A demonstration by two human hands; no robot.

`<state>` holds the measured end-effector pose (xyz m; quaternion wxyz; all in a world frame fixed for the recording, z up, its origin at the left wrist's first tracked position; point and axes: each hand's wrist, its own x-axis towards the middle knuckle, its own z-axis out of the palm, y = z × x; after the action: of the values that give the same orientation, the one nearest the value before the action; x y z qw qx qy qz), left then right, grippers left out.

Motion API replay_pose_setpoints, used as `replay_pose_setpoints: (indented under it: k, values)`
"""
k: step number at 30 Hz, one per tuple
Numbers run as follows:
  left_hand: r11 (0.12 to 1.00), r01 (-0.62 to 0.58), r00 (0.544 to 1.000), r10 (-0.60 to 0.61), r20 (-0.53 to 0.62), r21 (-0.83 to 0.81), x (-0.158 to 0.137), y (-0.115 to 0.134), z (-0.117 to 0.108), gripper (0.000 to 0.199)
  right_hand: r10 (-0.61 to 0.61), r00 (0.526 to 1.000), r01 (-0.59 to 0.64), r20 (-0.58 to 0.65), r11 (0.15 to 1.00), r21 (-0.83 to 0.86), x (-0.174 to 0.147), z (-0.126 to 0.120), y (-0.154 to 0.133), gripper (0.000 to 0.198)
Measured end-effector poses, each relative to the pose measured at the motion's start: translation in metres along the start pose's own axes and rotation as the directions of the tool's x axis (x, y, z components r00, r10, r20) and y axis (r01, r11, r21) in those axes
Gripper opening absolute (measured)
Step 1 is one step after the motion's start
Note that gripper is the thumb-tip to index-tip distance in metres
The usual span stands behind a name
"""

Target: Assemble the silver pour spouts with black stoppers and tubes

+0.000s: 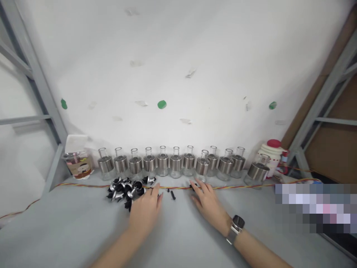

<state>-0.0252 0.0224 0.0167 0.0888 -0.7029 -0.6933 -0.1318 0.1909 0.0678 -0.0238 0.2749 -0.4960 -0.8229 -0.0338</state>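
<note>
My left hand [144, 209] rests low over the table beside a heap of black and silver bottle stopper parts [122, 189]. Its index finger and thumb are apart, with no held thing showing; the other fingers are partly hidden. My right hand [209, 203] has its fingers stretched forward, the tips beside a small black piece [193, 186]; whether they touch it I cannot tell. Between the hands lie a short black stick-like part [173, 195] and a tiny black bit [168, 190]. Behind stands a row of several glass bottles [176, 162] with brushed metal bands.
A red and yellow twisted wire [234, 187] crosses the grey table [178, 238] before the bottles. At the left back sits a jar with a brown label [79, 166]. A cream flask with a red lid [272, 156] stands at right. Grey metal frames flank the white wall.
</note>
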Motion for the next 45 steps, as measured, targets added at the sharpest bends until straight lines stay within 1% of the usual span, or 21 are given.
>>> replay_pose_setpoints:
  k: [4,7,9,10,11,13,15,16,18,20,22,24,26,28,30,32,35,38,41,43,45]
  values:
    - [0.958,-0.048,0.998,0.057,0.026,-0.283,-0.009,0.009,0.002,0.029,0.003,1.0,-0.004,0.005,0.984,0.178,0.001,0.001,0.001,0.024]
    - [0.841,-0.043,0.995,0.087,0.056,-0.539,-0.012,0.015,0.008,0.025,0.052,0.999,-0.048,-0.007,0.949,0.313,0.0,-0.003,-0.002,0.014]
    - [0.743,0.006,0.992,0.08,0.097,-0.67,-0.012,0.017,0.012,0.025,0.075,0.997,-0.063,-0.015,0.919,0.388,-0.001,-0.005,-0.006,0.013]
    - [0.673,0.058,0.988,0.068,0.139,-0.738,-0.012,0.018,0.014,0.028,0.083,0.996,-0.067,-0.017,0.898,0.435,-0.001,-0.006,-0.008,0.012]
    - [0.573,0.131,0.978,0.058,0.2,-0.809,-0.011,0.019,0.015,0.033,0.093,0.996,-0.072,-0.017,0.869,0.49,-0.001,-0.007,-0.011,0.011]
    - [0.283,0.346,0.923,0.067,0.379,-0.895,-0.01,0.022,0.016,0.047,0.116,0.993,-0.088,-0.005,0.779,0.621,-0.003,-0.009,-0.019,0.008]
    - [-0.025,0.518,0.846,0.165,0.507,-0.855,-0.011,0.024,0.015,0.053,0.128,0.991,-0.107,0.029,0.665,0.739,-0.005,-0.011,-0.03,0.007]
    - [-0.132,0.559,0.822,0.223,0.525,-0.819,-0.011,0.024,0.014,0.05,0.111,0.992,-0.11,0.053,0.618,0.778,-0.007,-0.013,-0.036,0.007]
    - [-0.241,0.576,0.81,0.293,0.508,-0.781,-0.012,0.023,0.013,0.039,0.035,0.996,-0.091,0.087,0.578,0.811,-0.011,-0.016,-0.046,0.008]
    - [-0.265,0.563,0.821,0.29,0.492,-0.783,-0.013,0.022,0.013,0.032,-0.035,0.995,-0.056,0.097,0.604,0.795,-0.013,-0.019,-0.052,0.011]
    - [-0.26,0.565,0.823,0.243,0.513,-0.783,-0.012,0.02,0.015,0.028,-0.068,0.994,-0.019,0.087,0.67,0.742,-0.013,-0.021,-0.05,0.013]
    - [-0.264,0.562,0.827,0.179,0.533,-0.784,-0.009,0.019,0.016,0.025,-0.056,0.997,0.016,0.043,0.771,0.637,-0.01,-0.021,-0.039,0.016]
    - [-0.282,0.557,0.826,0.096,0.555,-0.781,-0.006,0.019,0.017,0.022,0.011,0.998,0.016,-0.059,0.897,0.441,-0.005,-0.019,-0.021,0.017]
    - [-0.304,0.553,0.82,0.031,0.572,-0.776,-0.004,0.02,0.016,0.018,0.154,0.973,-0.127,-0.172,0.979,0.158,-0.002,-0.017,-0.002,0.023]
    - [-0.32,0.547,0.816,-0.003,0.579,-0.773,-0.004,0.02,0.015,0.017,0.237,0.954,-0.253,-0.186,0.965,-0.07,0.0,-0.015,0.014,0.03]
    - [-0.315,0.554,0.813,0.006,0.582,-0.771,-0.005,0.02,0.013,0.018,0.247,0.957,-0.271,-0.152,0.949,-0.161,0.0,-0.013,0.022,0.027]
    - [-0.252,0.604,0.794,0.114,0.597,-0.756,-0.009,0.021,0.013,0.023,0.187,0.979,-0.197,-0.084,0.971,-0.133,0.001,-0.008,0.02,0.016]
    - [-0.149,0.649,0.756,0.233,0.612,-0.746,-0.013,0.025,0.015,0.027,0.079,0.997,-0.08,-0.026,0.995,-0.055,0.002,-0.007,0.003,0.013]
    - [-0.075,0.654,0.742,0.263,0.617,-0.753,-0.015,0.029,0.019,0.03,-0.033,0.998,0.033,-0.045,0.999,0.008,0.006,-0.01,-0.023,0.018]
    - [-0.055,0.658,0.735,0.265,0.625,-0.751,-0.015,0.03,0.022,0.032,-0.092,0.996,0.092,0.009,0.995,0.023,0.014,-0.011,-0.04,0.018]
    - [-0.049,0.668,0.723,0.28,0.632,-0.743,-0.015,0.029,0.024,0.033,-0.084,0.994,0.081,0.068,0.996,0.036,0.026,-0.007,-0.054,0.016]
